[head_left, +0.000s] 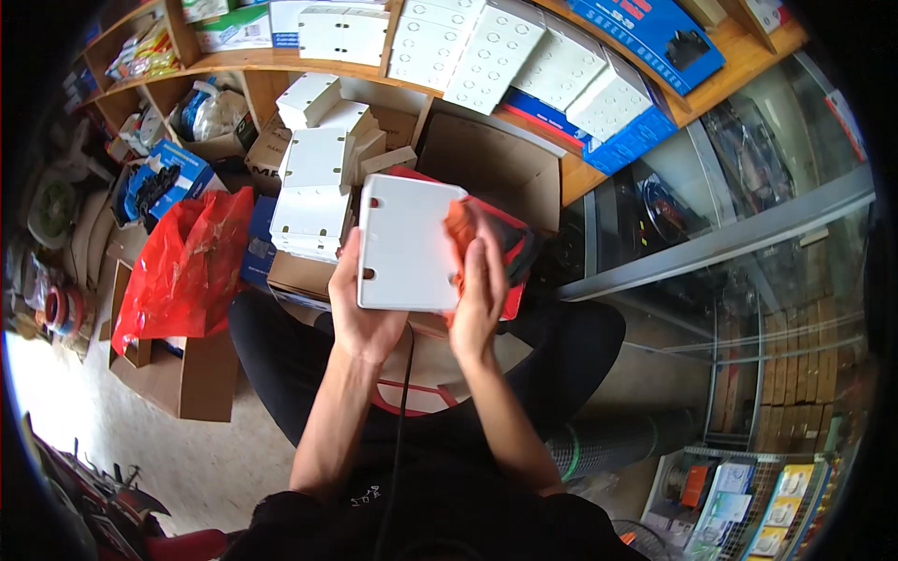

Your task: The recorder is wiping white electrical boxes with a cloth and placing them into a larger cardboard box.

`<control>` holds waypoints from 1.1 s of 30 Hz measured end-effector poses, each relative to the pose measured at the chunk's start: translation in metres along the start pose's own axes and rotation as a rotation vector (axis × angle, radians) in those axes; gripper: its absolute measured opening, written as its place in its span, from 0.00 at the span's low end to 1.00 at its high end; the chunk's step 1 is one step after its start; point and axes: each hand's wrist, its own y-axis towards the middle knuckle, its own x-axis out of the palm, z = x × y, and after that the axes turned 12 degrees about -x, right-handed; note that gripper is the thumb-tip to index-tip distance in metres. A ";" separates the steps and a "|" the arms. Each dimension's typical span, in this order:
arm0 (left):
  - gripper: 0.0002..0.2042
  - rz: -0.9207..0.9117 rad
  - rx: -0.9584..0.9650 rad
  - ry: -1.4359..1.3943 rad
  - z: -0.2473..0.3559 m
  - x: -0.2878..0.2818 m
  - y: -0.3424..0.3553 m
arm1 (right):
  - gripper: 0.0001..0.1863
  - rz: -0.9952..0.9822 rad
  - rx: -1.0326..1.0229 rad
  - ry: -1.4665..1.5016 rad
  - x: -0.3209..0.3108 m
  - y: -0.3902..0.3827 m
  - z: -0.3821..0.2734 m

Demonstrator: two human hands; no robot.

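Observation:
My left hand (360, 299) grips a white square plastic box (412, 243) by its left edge and lower corner. The box has small dark slots near its corners, and its flat face is turned up. My right hand (479, 290) is closed around a bunched orange cloth (460, 229), which lies against the box's right side; the fingers are slightly blurred. Behind and to the right of the box is a red and black item (514, 243), mostly covered, whose kind I cannot make out.
Similar white boxes (313, 159) are stacked in a cardboard carton just beyond my left hand. An open brown carton (486, 154) stands ahead. A red plastic bag (187, 271) sits at left on a carton. Wooden shelves (253, 61) run across the back; a glass cabinet (730, 243) stands at right.

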 end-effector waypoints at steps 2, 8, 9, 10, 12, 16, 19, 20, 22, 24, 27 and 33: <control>0.22 0.062 0.018 -0.177 -0.005 -0.008 0.009 | 0.24 0.020 0.096 0.048 0.010 -0.023 -0.009; 0.23 -0.181 -0.113 -0.159 -0.026 -0.039 -0.005 | 0.22 -0.043 -0.365 -0.557 0.020 -0.042 -0.031; 0.24 -0.161 -0.120 -0.187 -0.034 -0.035 -0.007 | 0.21 -0.090 -0.401 -0.616 0.012 -0.039 -0.029; 0.24 -0.128 -0.081 -0.147 -0.039 -0.019 -0.012 | 0.21 -0.098 -0.430 -0.594 0.006 -0.029 -0.026; 0.24 -0.122 -0.160 -0.159 -0.050 -0.007 -0.014 | 0.20 -0.056 -0.341 -0.435 -0.019 0.006 -0.014; 0.25 -0.049 -0.004 0.188 -0.056 -0.007 -0.015 | 0.25 -0.102 -0.133 -0.187 -0.038 0.028 0.010; 0.26 0.015 0.062 0.368 -0.057 -0.009 -0.001 | 0.26 -0.197 -0.260 -0.216 -0.031 0.008 -0.012; 0.27 0.107 0.088 0.446 -0.051 -0.008 -0.003 | 0.25 -0.245 -0.345 -0.222 -0.018 -0.001 -0.020; 0.27 -0.025 0.031 0.314 -0.049 -0.013 -0.006 | 0.22 -0.417 -0.386 -0.361 -0.012 -0.002 -0.038; 0.24 0.058 0.009 0.351 -0.048 -0.003 -0.011 | 0.22 -0.559 -0.464 -0.544 -0.021 0.014 -0.048; 0.19 0.076 0.029 0.819 -0.047 0.007 -0.026 | 0.17 -0.491 -0.397 -0.453 -0.045 0.042 -0.037; 0.18 -0.024 -0.173 1.208 -0.041 0.021 -0.036 | 0.20 -0.471 -0.132 0.022 -0.082 0.059 0.003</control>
